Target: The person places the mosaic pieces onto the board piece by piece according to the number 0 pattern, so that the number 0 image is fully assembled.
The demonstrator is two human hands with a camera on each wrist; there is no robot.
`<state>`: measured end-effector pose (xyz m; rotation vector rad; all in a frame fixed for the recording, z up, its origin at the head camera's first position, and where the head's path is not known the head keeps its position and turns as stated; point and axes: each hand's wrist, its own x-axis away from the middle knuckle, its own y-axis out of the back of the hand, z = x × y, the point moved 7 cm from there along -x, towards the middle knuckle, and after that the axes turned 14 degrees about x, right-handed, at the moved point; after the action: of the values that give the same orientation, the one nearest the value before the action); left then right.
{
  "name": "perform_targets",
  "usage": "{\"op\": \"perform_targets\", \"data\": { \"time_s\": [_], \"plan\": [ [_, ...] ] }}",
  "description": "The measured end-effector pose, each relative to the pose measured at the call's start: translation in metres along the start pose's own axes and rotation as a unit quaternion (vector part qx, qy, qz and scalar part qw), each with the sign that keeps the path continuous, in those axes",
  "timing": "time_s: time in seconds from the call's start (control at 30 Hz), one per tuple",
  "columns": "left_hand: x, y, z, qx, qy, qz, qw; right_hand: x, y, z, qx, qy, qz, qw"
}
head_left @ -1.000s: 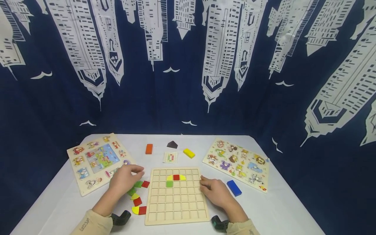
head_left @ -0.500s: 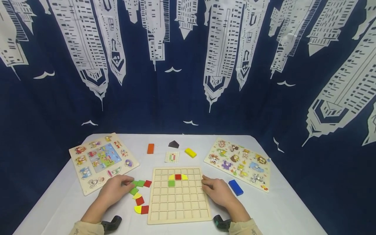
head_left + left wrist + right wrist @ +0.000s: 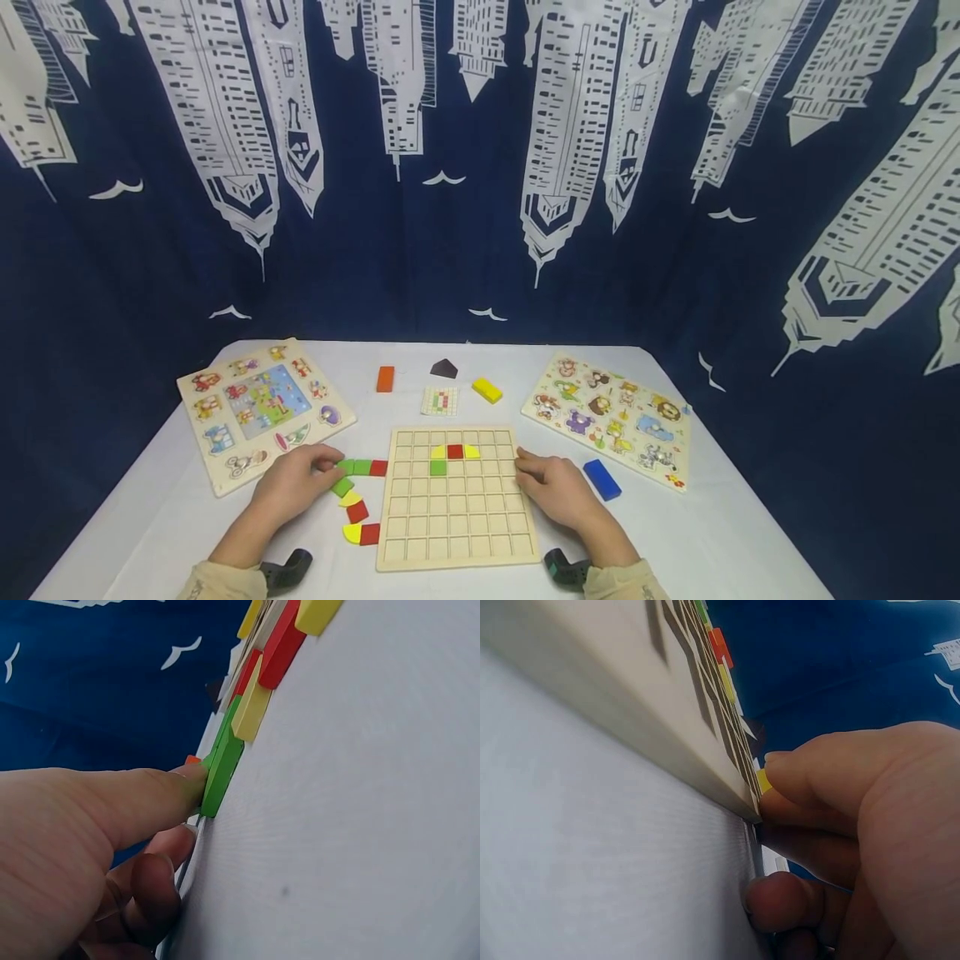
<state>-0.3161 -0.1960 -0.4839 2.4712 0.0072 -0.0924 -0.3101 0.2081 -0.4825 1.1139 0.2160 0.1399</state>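
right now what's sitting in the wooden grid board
The grid board holds a red square flanked by two yellow pieces, with a green square just below the left yellow. The cell floors beneath these four pieces are covered.

No readable text, labels or numbers, faint lettering [image 3: 196, 589] on the left sleeve [image 3: 228, 581], too small to read

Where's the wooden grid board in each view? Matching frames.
Head: grid board, bottom centre.
Left wrist: only a thin sliver of the grid board, top edge, slightly right of centre.
Right wrist: grid board at upper left, running diagonally toward centre.
Shared landmark: small dark piece.
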Motion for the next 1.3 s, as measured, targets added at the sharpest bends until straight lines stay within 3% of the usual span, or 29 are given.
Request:
{"op": "perform_targets", "data": {
  "time_s": [0.2,0.47,0.83,1.03,1.3],
  "plan": [
    [0.0,0.0,0.004,0.014,0.014,-0.008,0.9998,0.0,0.0,0.0,0.001,0.005,-0.006,1.0],
    [-0.001,0.002,0.003,0.015,0.009,-0.019,0.9997,0.0,-0.001,0.0,0.0,0.003,-0.002,1.0],
    [0.0,0.01,-0.001,0.058,-0.001,-0.041,0.9975,0.0,0.0,0.001,0.009,0.003,0.0,1.0],
    [0.0,0.006,-0.017,0.074,-0.011,-0.046,0.9961,-0.001,-0.001,0.002,0.017,0.011,0.004,1.0],
    [-0.003,-0.026,-0.05,0.053,-0.019,-0.008,0.9984,-0.002,-0.001,0.0,0.023,0.009,0.002,1.0]
  ]
}}
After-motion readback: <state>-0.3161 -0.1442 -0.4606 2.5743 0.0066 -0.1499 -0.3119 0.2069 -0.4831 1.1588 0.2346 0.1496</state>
